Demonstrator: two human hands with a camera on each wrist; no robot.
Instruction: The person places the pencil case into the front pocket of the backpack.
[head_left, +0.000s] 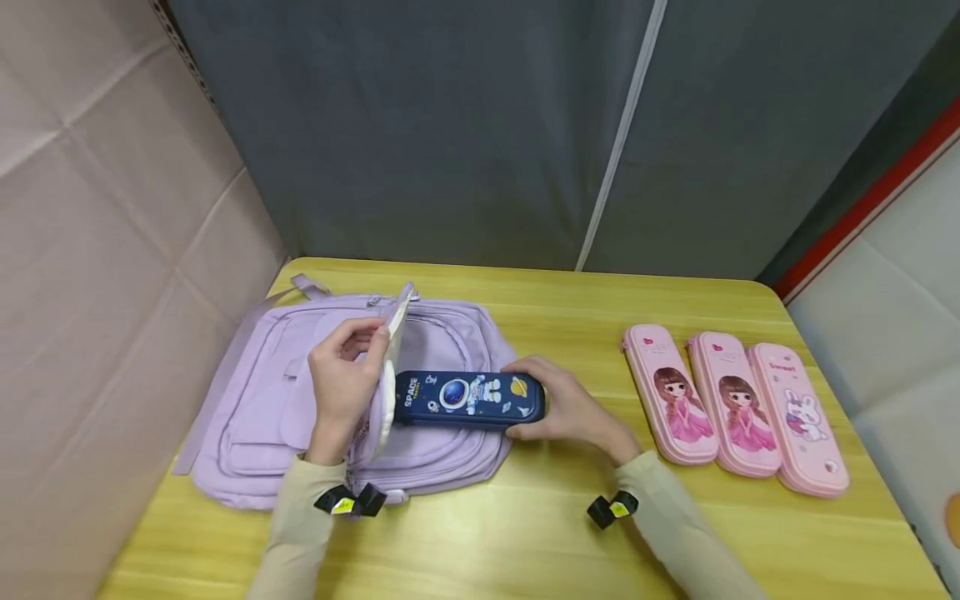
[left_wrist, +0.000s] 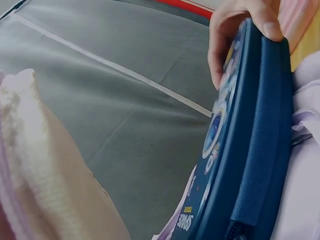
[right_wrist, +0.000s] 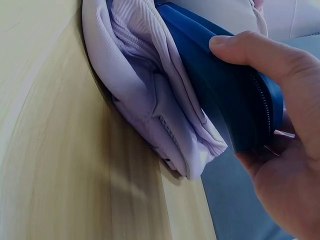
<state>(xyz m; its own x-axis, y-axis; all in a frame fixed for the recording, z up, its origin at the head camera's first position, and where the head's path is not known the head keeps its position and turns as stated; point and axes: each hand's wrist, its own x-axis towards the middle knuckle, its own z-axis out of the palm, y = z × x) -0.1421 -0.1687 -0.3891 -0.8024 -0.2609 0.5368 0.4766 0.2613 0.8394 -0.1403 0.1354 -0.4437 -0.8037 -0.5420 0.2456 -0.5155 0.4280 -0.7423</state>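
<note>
A lavender backpack [head_left: 262,400] lies flat on the table with its front flap pulled up. My left hand [head_left: 345,379] pinches the upper edge of that flap [head_left: 392,358], whose pale lining shows. In my right hand [head_left: 562,404] is a dark blue pencil case [head_left: 472,400] with a space print, gripped at its right end. The right wrist view shows the thumb on one side of the pencil case [right_wrist: 215,75] and fingers beneath it. Its left end reaches the raised flap, above the backpack's front. The left wrist view shows the pencil case's [left_wrist: 245,150] long zipped side.
On the right of the wooden table [head_left: 525,533] lie three pink pencil cases side by side: two with a doll print, a left one [head_left: 671,396] and a middle one [head_left: 735,404], and one with a rabbit [head_left: 798,421]. A grey curtain [head_left: 450,133] hangs behind the table.
</note>
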